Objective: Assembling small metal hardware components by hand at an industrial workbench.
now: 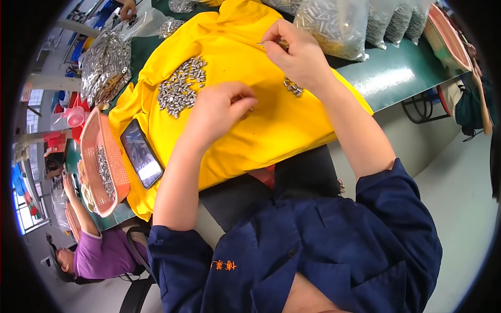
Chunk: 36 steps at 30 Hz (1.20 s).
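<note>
Over the yellow cloth [224, 52], my right hand [300, 55] pinches a small silvery metal cylinder [260, 44] between thumb and forefinger. Its other fingers curl inward and hide part of the palm. My left hand [219, 109] is lower and to the left, closed, thumb against curled fingers; what it holds, if anything, is mostly hidden. Left of it lies a wide pile of small metal cylinders [180, 86], partly behind that hand. A smaller cluster of cylinders [293, 87] rests on the cloth just below my right hand.
A phone [142, 154] lies on the cloth's left side, beside a pink basket [122, 180] holding metal parts. Bags of metal parts [334, 26] stand at the back right; another bag [106, 65] lies at left. A person in purple [107, 255] sits at left.
</note>
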{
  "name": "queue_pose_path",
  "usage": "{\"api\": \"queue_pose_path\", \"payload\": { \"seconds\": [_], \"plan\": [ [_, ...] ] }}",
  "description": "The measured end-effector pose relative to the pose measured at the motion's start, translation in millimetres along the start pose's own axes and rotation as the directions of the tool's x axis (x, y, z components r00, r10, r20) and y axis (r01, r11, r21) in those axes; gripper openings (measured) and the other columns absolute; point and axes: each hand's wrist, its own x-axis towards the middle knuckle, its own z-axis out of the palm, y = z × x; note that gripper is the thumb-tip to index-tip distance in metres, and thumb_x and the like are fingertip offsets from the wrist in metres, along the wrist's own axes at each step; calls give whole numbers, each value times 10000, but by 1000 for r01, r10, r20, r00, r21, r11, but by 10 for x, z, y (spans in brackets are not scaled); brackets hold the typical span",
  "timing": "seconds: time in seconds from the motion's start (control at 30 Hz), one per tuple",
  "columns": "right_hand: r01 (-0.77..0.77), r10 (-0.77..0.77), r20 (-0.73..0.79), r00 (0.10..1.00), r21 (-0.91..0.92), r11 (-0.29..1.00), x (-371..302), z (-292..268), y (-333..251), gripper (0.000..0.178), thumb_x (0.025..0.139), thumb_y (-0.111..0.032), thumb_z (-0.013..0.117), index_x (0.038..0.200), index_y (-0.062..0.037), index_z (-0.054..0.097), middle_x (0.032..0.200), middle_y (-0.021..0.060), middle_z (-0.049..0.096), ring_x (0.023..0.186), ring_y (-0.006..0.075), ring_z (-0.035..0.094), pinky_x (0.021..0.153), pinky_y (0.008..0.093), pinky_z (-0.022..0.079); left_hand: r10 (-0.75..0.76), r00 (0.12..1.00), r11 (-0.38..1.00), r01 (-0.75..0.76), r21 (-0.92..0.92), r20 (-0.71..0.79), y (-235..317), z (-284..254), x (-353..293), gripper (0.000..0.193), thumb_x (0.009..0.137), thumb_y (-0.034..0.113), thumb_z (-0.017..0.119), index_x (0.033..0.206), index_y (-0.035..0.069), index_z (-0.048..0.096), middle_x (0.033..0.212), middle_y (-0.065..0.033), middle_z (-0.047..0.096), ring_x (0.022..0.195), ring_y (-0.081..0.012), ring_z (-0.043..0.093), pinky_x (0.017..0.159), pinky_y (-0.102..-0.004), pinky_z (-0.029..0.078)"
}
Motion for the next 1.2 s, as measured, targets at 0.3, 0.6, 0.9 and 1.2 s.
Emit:
{"api": "queue_pose_path", "payload": {
  "seconds": [0.3, 0.6, 0.9, 1.2],
  "plan": [
    [-113, 111, 177, 978, -1, 994, -36, 25, -124, 124, 736, -110, 531, 800, -12, 489, 682, 105, 548, 603, 186, 524, 564, 274, 421, -229, 972, 343, 31, -939, -51, -372, 5, 242, 102, 808, 63, 556, 890, 2, 561, 820, -59, 591, 735, -135, 570, 708, -242, 480],
    [-92, 77, 285, 955, 40, 995, -53, 65, -61, 120, 735, -112, 523, 791, -11, 492, 706, 99, 555, 651, 189, 538, 597, 273, 427, -187, 982, 305, 65, -950, 7, -306, 45, 207, 147, 788, 15, 563, 931, -16, 552, 869, -79, 588, 809, -166, 577, 743, -273, 484],
    [-19, 10, 313, 950, 27, 999, -75, 85, -98, 89, 727, -91, 516, 777, -22, 491, 679, 114, 548, 626, 225, 540, 571, 289, 427, -133, 989, 399, -12, -917, -70, -321, 81, 217, 149, 770, 10, 582, 914, -23, 569, 850, -79, 600, 771, -157, 587, 718, -255, 480],
    [193, -154, 221, 963, -166, 967, -160, 195, -126, 64, 725, -78, 507, 735, -41, 456, 608, 138, 529, 559, 309, 527, 498, 359, 418, -149, 977, 643, -23, -766, -155, -247, 34, 202, 128, 757, -1, 577, 882, -31, 590, 828, -78, 619, 753, -136, 595, 703, -226, 472]
  ]
}}
